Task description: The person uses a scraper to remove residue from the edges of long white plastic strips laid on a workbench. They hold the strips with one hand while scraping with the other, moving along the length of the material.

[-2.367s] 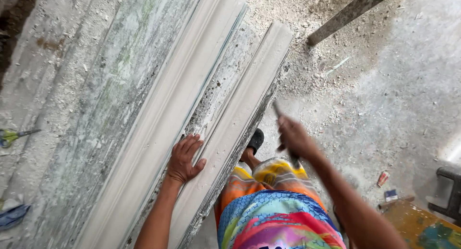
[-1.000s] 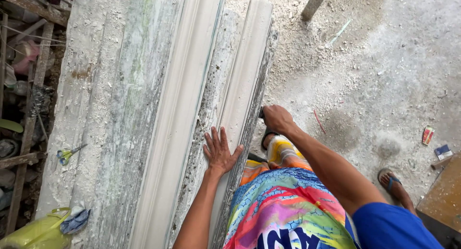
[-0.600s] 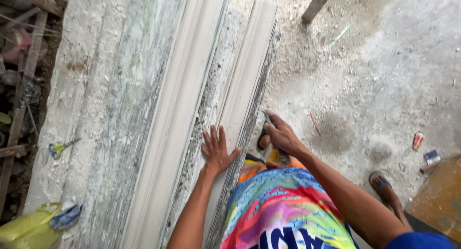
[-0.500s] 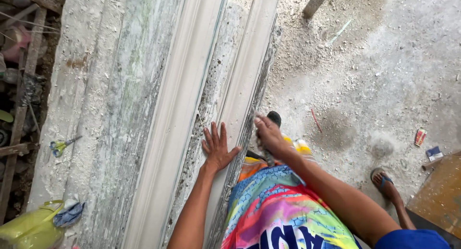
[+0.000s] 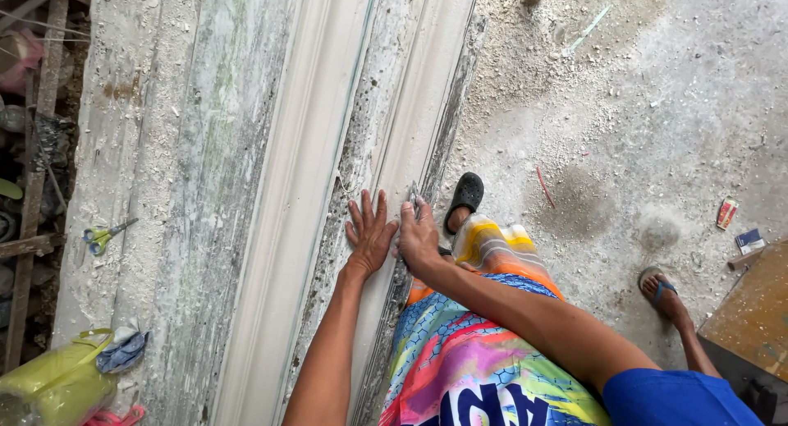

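Right hand [image 5: 419, 235] shifted beside flat left hand [image 5: 369, 233], gripping scraper [image 5: 413, 198]; dusty moulding [image 5: 410, 147].

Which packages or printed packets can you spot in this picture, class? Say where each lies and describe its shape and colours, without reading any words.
Small flat packet: dusty floor, far right; narrow rectangle, red and white.
Small box: just below it, beside the brown board; rectangular, blue and white.
No signs or screens.

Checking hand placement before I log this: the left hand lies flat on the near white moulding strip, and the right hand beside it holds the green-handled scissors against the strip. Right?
Not quite. In the head view the right hand holds a small metal blade, not the scissors, which lie far off at the table's left edge. The left hand does lie flat on the near white moulding strip.
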